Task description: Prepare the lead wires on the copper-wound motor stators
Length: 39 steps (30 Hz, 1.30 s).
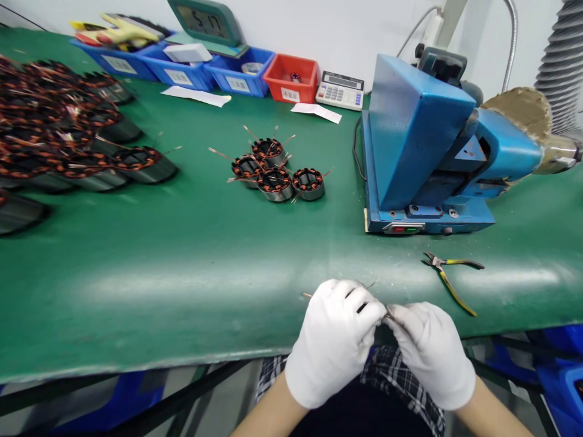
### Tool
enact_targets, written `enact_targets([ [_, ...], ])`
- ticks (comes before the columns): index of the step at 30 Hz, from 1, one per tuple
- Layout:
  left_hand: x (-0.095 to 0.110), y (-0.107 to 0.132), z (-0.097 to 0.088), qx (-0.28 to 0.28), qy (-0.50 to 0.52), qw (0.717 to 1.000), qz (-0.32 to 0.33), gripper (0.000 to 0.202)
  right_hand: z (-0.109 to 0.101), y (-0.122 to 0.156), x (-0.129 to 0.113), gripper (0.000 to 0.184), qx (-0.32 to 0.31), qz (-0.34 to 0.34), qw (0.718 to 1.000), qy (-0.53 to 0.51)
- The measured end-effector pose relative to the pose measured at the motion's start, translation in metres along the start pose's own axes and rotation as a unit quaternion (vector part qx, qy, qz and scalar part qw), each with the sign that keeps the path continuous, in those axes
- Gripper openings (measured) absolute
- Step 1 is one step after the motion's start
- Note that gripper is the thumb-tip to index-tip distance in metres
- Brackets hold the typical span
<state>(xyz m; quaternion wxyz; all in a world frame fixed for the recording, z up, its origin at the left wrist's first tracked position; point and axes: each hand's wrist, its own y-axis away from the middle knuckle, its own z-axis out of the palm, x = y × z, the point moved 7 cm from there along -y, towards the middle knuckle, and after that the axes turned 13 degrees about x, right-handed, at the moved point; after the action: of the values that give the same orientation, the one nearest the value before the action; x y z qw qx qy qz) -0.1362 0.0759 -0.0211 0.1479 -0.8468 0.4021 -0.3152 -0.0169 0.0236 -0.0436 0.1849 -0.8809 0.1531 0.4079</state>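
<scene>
My left hand (339, 337), in a white glove, is closed round what looks like a wound motor stator, its body hidden by the fingers. A copper lead end (307, 295) pokes out on the left, and a thin dark lead shows above the knuckles. Fingertips of my gloved right hand (428, 349) pinch a thin wire lead (388, 314) beside the left fingers. Both hands are over the front edge of the green table (182, 315). To their right lie diagonal cutters (444, 267) with yellow handles, jaws apart, touched by neither hand.
Several stators (276, 184) with splayed leads stand mid-table; many more (91, 167) crowd the left. A blue machine (419, 133) with a hose occupies the right. Along the back are blue bins (239, 82), a red bin (291, 73), a calculator (340, 90) and a clock (204, 21).
</scene>
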Motion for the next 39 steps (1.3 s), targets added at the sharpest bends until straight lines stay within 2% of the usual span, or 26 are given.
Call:
enact_targets([
  [1, 0.000, 0.000, 0.000, -0.004, -0.001, 1.000, -0.002, 0.014, 0.003, 0.002, -0.002, 0.017, 0.012, 0.008, 1.000, -0.014],
  [3, 0.001, 0.000, 0.001, -0.014, -0.005, 1.000, -0.002, 0.014, 0.016, 0.007, 0.004, 0.026, -0.025, 0.127, 0.986, -0.102],
  [4, 0.002, 0.000, 0.001, -0.017, -0.009, 1.000, 0.000, 0.015, 0.024, 0.012, 0.008, 0.031, -0.058, 0.209, 0.963, -0.162],
  [6, 0.003, -0.001, 0.000, -0.017, -0.017, 1.000, 0.006, 0.015, 0.036, 0.022, 0.012, 0.036, -0.119, 0.349, 0.890, -0.269],
  [7, 0.003, -0.001, 0.000, -0.015, -0.018, 1.000, 0.008, 0.014, 0.039, 0.026, 0.011, 0.036, -0.142, 0.387, 0.861, -0.298],
  [8, 0.003, -0.001, 0.000, -0.012, -0.016, 1.000, 0.007, 0.014, 0.038, 0.026, 0.011, 0.036, -0.158, 0.399, 0.849, -0.308],
  [10, 0.002, -0.002, 0.000, -0.013, 0.001, 1.000, 0.000, 0.014, 0.033, 0.026, 0.012, 0.031, -0.182, 0.394, 0.852, -0.292],
  [11, 0.001, -0.002, 0.000, -0.015, 0.011, 1.000, -0.006, 0.015, 0.030, 0.025, 0.013, 0.025, -0.184, 0.374, 0.868, -0.268],
  [12, 0.000, -0.001, 0.001, -0.020, 0.021, 1.000, -0.012, 0.016, 0.025, 0.021, 0.015, 0.017, -0.172, 0.337, 0.897, -0.229],
  [14, -0.001, -0.001, 0.001, -0.027, 0.036, 0.999, -0.022, 0.015, 0.014, 0.012, 0.016, 0.004, -0.114, 0.221, 0.960, -0.125],
  [16, -0.002, -0.001, 0.001, -0.028, 0.044, 0.998, -0.028, 0.013, 0.004, 0.006, 0.010, 0.007, -0.037, 0.086, 0.994, -0.050],
  [19, 0.000, -0.001, -0.001, -0.021, 0.049, 0.998, -0.028, 0.014, -0.003, 0.008, 0.000, 0.007, 0.052, -0.080, 0.995, -0.033],
  [21, 0.000, -0.001, -0.003, -0.017, 0.047, 0.998, -0.025, 0.013, -0.003, 0.013, -0.005, 0.008, 0.090, -0.136, 0.986, -0.041],
  [25, 0.001, -0.002, -0.002, -0.028, 0.031, 0.999, -0.005, 0.013, 0.000, 0.018, -0.012, 0.009, 0.155, -0.132, 0.978, -0.037],
  [27, 0.002, -0.002, 0.000, -0.031, 0.013, 0.999, 0.001, 0.015, -0.009, 0.014, -0.009, 0.009, 0.198, -0.073, 0.977, -0.021],
  [29, 0.003, -0.002, 0.000, -0.018, -0.018, 1.000, -0.011, 0.018, -0.035, 0.009, 0.006, 0.009, 0.290, 0.030, 0.957, 0.000],
  [30, 0.003, -0.001, -0.002, -0.002, -0.037, 0.999, -0.029, 0.019, -0.052, 0.009, 0.015, 0.009, 0.346, 0.084, 0.934, 0.012],
  [31, 0.002, 0.000, -0.005, 0.020, -0.058, 0.997, -0.051, 0.019, -0.067, 0.008, 0.021, 0.013, 0.388, 0.105, 0.915, 0.025],
  [32, 0.002, 0.001, -0.008, 0.044, -0.073, 0.994, -0.074, 0.018, -0.078, 0.006, 0.023, 0.016, 0.389, 0.101, 0.914, 0.057],
  [34, 0.005, 0.003, -0.014, 0.069, -0.075, 0.989, -0.102, 0.024, -0.080, -0.002, 0.029, 0.018, 0.299, 0.086, 0.946, 0.095],
  [35, 0.007, 0.004, -0.015, 0.060, -0.064, 0.991, -0.100, 0.028, -0.074, -0.003, 0.033, 0.018, 0.233, 0.089, 0.964, 0.094],
  [37, 0.012, 0.005, -0.011, 0.003, -0.049, 0.996, -0.074, 0.028, -0.055, 0.001, 0.041, 0.018, 0.114, 0.127, 0.984, 0.049],
  [39, 0.014, 0.006, -0.006, -0.060, -0.071, 0.995, -0.042, 0.019, -0.035, 0.009, 0.046, 0.020, 0.040, 0.184, 0.982, -0.027],
])
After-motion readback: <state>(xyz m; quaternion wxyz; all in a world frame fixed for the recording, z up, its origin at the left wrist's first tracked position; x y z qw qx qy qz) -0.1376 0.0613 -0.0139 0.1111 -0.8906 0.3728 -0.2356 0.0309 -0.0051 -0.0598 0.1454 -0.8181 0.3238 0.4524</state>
